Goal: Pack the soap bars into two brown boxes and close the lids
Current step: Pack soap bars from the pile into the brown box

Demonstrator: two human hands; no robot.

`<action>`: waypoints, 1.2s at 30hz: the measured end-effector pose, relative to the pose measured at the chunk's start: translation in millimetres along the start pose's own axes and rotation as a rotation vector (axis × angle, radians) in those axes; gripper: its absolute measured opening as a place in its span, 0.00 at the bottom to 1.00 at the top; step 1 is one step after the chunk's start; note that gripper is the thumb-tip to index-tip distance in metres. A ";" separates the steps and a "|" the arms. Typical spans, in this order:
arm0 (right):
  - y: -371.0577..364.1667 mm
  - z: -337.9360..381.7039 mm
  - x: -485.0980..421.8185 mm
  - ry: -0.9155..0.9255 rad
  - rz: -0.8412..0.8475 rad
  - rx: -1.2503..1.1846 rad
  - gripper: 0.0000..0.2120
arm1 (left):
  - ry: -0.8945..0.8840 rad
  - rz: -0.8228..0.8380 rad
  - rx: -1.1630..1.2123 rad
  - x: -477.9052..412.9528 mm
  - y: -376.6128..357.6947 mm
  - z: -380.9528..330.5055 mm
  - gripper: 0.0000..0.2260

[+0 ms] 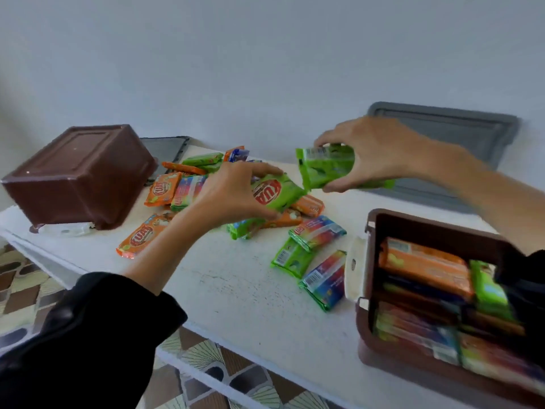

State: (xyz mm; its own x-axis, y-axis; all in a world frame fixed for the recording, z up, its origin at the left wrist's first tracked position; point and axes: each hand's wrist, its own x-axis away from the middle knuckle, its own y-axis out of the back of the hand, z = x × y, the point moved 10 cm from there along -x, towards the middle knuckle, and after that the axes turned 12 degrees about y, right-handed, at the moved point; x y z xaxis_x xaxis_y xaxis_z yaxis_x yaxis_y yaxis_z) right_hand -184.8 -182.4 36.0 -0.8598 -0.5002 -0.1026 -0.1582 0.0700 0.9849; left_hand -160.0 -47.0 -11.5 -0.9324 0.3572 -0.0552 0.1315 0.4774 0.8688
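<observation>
An overturned brown box (79, 175) is sitting at the surface's (236, 293) left edge, beside loose soap bars (162, 191). The left hand (233, 196) is clamping its fingers (265, 170) on a green bar (280, 193) over the pile. The right hand (380, 152) is pinching a second green bar (324, 169). Bare room is lying toward the near edge, and a packed open box (436, 227) is standing at the right.

A white bench (236, 290) stands against a plain pale wall (265, 54). Under it, the floor (23, 284) has brown and cream patterned tiles.

Worn here: all black.
Left hand (233, 196) and right hand (380, 149) bare; left sleeve (88, 329) black, loose, bunched on the forearm; right sleeve (535, 267) black too, barely in shot.
</observation>
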 end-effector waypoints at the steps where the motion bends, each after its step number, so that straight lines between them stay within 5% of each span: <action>1: 6.2 -7.7 24.3 -0.040 -0.001 0.018 0.35 | -0.064 0.046 0.010 3.4 -8.4 -23.1 0.30; 8: -7.4 -26.5 178.9 -0.267 0.090 -0.078 0.39 | -0.473 0.324 -0.044 49.9 -81.1 -153.6 0.30; 14: -79.1 -18.5 259.9 -0.328 0.348 -0.141 0.38 | -0.720 0.511 -0.198 92.2 -169.1 -206.8 0.31; 23: -145.1 -5.5 276.2 -0.233 0.524 -0.065 0.32 | -0.725 0.614 -0.462 98.6 -250.9 -186.6 0.36; 36: -160.2 -5.6 273.2 -0.209 0.569 -0.122 0.34 | -0.723 0.602 -0.572 99.2 -259.8 -176.4 0.36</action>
State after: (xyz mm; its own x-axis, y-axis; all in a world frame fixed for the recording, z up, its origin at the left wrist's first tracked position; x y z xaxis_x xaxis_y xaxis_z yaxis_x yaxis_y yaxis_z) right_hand -391.6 -335.2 -149.0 -0.8720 -0.2325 0.4309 0.3996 0.1705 0.9007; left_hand -346.0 -277.2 -155.9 -0.3261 0.8817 0.3409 0.1485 -0.3084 0.9396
